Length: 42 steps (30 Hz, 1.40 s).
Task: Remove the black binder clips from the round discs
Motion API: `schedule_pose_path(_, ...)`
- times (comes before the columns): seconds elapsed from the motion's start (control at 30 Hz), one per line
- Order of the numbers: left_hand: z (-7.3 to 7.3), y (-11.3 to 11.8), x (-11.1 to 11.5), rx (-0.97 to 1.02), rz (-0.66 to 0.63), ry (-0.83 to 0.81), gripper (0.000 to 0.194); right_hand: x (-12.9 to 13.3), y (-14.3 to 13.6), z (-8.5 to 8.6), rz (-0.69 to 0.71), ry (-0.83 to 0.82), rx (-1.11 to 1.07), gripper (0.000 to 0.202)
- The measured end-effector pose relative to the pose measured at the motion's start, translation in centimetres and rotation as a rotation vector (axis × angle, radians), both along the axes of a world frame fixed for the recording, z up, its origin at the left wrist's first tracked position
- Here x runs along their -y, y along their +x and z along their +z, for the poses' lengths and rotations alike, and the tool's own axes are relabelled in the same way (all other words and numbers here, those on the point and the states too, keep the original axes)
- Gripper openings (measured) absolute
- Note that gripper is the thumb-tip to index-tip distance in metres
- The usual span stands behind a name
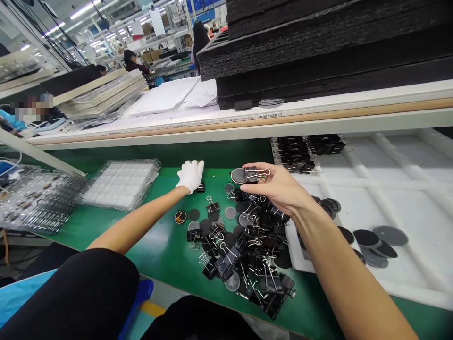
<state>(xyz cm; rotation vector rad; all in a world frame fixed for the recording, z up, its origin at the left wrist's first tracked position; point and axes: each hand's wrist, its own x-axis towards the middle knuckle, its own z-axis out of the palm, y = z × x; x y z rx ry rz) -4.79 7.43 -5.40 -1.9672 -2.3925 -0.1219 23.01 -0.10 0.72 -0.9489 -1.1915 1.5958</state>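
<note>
My right hand is bare and closed, pinching a black binder clip between thumb and fingers. A round dark disc with a pale rim sits in the clip's jaws. My left hand, in a white glove, is low over the green table, thumb apart from the partly bent fingers. Close beside it is another binder clip, partly hidden. A heap of binder clips mixed with black and clear discs covers the table below my hands. One small round part with an orange piece lies to the left.
At right stands a white compartmented tray with loose discs and clustered clips. Clear plastic trays lie left. A shelf edge crosses above, bearing black foam sheets and papers. Another person sits far behind.
</note>
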Motion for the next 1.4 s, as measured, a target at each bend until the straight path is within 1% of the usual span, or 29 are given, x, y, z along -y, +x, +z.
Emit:
schedule_pose_path(0.13, -0.4, -0.4, 0.4, 0.011, -0.013, 0.004, 0.05, 0.2, -0.4, 0.0, 0.026, -0.055, 0.1, 0.059)
schedule_pose_path(0.23, -0.6, -0.6, 0.4, 0.042, -0.001, 0.011, 0.051, -0.9, -1.4, -0.3, 0.042, -0.049, 0.266, 0.055)
schedule_pose_path(0.33, -0.9, -0.7, 0.3, 0.072, 0.011, 0.03, 0.054, -3.6, -3.2, -1.0, 0.125, 0.103, 0.523, 0.046)
schedule_pose_path(0.43, -1.4, -0.9, 0.3, 0.102, 0.011, 0.05, 0.053, -6.9, -5.5, -2.4, 0.201, 0.282, 0.769, 0.039)
schedule_pose_path(0.5, -1.8, -1.1, 0.2, 0.135, 0.021, 0.077, 0.053, -8.6, -6.9, -3.6, 0.229, 0.331, 0.865, 0.039)
schedule_pose_path(0.6, -2.2, -1.3, 0.2, 0.187, 0.02, 0.116, 0.052, -9.6, -8.4, -5.1, 0.295, 0.357, 0.899, 0.037)
schedule_pose_path(0.7, -2.4, -1.4, 0.2, 0.221, 0.001, 0.132, 0.051, -9.5, -9.1, -6.1, 0.367, 0.453, 0.915, 0.034)
schedule_pose_path(0.77, -2.4, -1.4, 0.2, 0.238, 0.009, 0.141, 0.052, -9.2, -9.2, -6.6, 0.361, 0.536, 0.975, 0.033)
schedule_pose_path(0.83, -2.5, -1.3, 0.1, 0.25, 0.016, 0.147, 0.052, -8.8, -9.5, -7.0, 0.318, 0.581, 1.042, 0.033)
schedule_pose_path(0.93, -2.6, -1.4, 0.2, 0.25, -0.003, 0.149, 0.051, -8.4, -9.9, -7.5, 0.277, 0.596, 1.096, 0.035)
schedule_pose_path(1.07, -2.7, -1.5, 0.2, 0.243, -0.031, 0.138, 0.05, -8.0, -10.5, -7.7, 0.275, 0.62, 1.117, 0.037)
schedule_pose_path(1.4, -2.7, -1.5, 0.1, 0.266, -0.006, 0.133, 0.051, -6.8, -11.1, -7.4, 0.194, 0.544, 1.178, 0.034)
